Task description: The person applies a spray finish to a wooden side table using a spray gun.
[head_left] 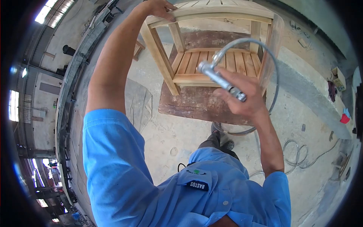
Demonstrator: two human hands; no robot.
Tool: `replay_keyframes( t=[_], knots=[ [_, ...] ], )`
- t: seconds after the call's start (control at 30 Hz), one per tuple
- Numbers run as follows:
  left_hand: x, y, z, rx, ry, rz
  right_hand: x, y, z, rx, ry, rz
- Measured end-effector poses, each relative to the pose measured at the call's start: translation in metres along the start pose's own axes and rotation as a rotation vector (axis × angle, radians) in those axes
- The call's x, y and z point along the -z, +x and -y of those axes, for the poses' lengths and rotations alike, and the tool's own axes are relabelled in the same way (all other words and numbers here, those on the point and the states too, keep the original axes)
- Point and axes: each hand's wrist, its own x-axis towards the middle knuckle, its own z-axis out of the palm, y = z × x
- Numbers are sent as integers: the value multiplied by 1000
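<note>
A slatted wooden table (211, 17) with a lower slatted shelf (206, 60) stands in front of me. My left hand (160, 9) grips its near left top corner, fingers over the upper surface and thumb down at the edge. In my right hand (242, 90) is a silver metal spray gun (223, 81), held across the front of the table and pointing up to the left. The fingers wrap round its body and are slightly blurred. A clear hose (275, 72) joins the gun near its front end and loops to the right and down.
Under the table lies a worn brown board (189, 102). More hose (297, 155) is coiled on the concrete floor at right. A long metal rail (70, 87) runs along the left side. A cardboard box (338, 78) and a red cloth (345, 117) lie far right.
</note>
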Motion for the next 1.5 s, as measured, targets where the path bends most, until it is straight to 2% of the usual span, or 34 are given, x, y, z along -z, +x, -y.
replay_keyframes(
  t=[0.07, 0.13, 0.17, 0.23, 0.27, 0.33, 0.37, 0.5, 0.6, 0.67, 0.7, 0.73, 0.8, 0.87, 1.03, 1.2, 1.27, 1.37, 1.47, 1.5],
  knots=[
    [-1, 4, 5, -44, 0, -3, -12, -20, -16, -30, -4, 47],
    [0, -2, 1, -130, -112, -13, -27, -50, -25, -145, 155, 82],
    [1, -6, -2, -124, -115, -7, -32, -64, -26, -147, 162, 87],
    [-1, -13, -5, -50, -54, -66, -39, -84, -22, -268, 25, 251],
    [0, -14, -7, -52, -55, -59, -39, -86, -23, -274, 30, 252],
    [-1, -14, -8, -70, -8, -180, -39, -82, -15, -284, 40, 243],
    [0, -12, -11, -67, 139, -203, -41, -77, -12, -282, 60, 218],
    [-3, -8, -10, -24, 228, -219, -64, -83, -19, -267, 78, 132],
    [-3, -5, -6, -71, 269, -269, -76, -106, -35, -287, 76, 174],
    [5, -25, -24, 20, 316, -172, -74, -129, -28, -409, 105, 236],
    [-5, -27, -17, -55, 296, -252, -77, -148, -33, -490, 187, 247],
    [-14, -25, -4, -137, 273, -341, -78, -160, -33, -504, 172, 227],
    [-17, -34, -3, -130, 303, -366, -71, -183, -29, -583, 214, 77],
    [-29, -36, 10, -231, 317, -487, -60, -201, -22, -667, 176, 48],
    [-23, -71, -22, -83, 273, -373, -38, -235, -2, -721, 133, -56],
    [-50, -86, -13, -169, 243, -468, -57, -268, 22, -819, 92, -205],
    [-63, -90, -6, -200, 229, -467, -70, -274, 37, -774, 5, -304],
    [-92, -107, 0, -271, 240, -522, -91, -281, 65, -863, -8, -359],
    [-121, -136, 1, -259, 206, -518, -118, -294, 84, -916, -45, -435],
    [-135, -146, 4, -204, 171, -499, -124, -296, 90, -863, -67, -466]
  ],
)
